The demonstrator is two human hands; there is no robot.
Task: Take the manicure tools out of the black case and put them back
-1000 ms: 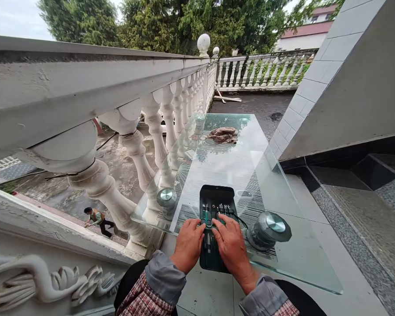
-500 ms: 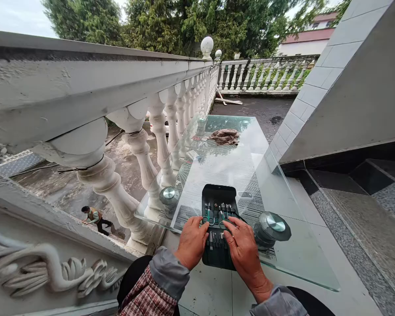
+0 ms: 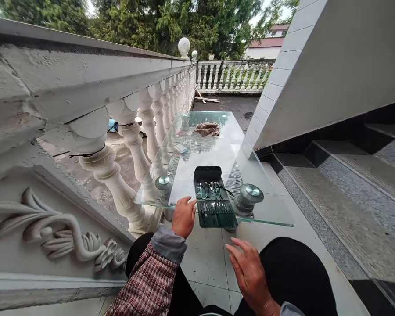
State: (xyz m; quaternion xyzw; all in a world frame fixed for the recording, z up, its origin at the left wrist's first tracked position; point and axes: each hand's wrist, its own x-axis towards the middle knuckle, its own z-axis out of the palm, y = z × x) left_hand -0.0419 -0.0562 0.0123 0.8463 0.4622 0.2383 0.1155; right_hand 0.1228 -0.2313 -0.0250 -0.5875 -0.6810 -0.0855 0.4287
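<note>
A dark green manicure kit case [image 3: 202, 223] lies unfolded at the near edge of the glass table [image 3: 266, 217]. Small scissors [image 3: 201, 193] and nail clippers [image 3: 215, 186] sit in its upper half, and a row of slim metal tools [image 3: 213, 210] fills the lower half. My left hand [image 3: 183, 218] is beside the case's left edge, fingers apart and holding nothing; whether the fingertips touch the case I cannot tell. Below the case, above my lap, my right hand [image 3: 248, 267] is open with nothing in it.
Round metal-capped supports [image 3: 248, 197] stand under the glass. A crumpled brown cloth [image 3: 207, 128] and a small light packet [image 3: 181, 149] lie farther back. White balusters [image 3: 131, 140] run along the left; stone steps [image 3: 316, 193] rise on the right.
My right hand has left the case and drawn back toward my lap. My left hand has shifted off the scissors to the case's left edge. The camera view has turned right.
</note>
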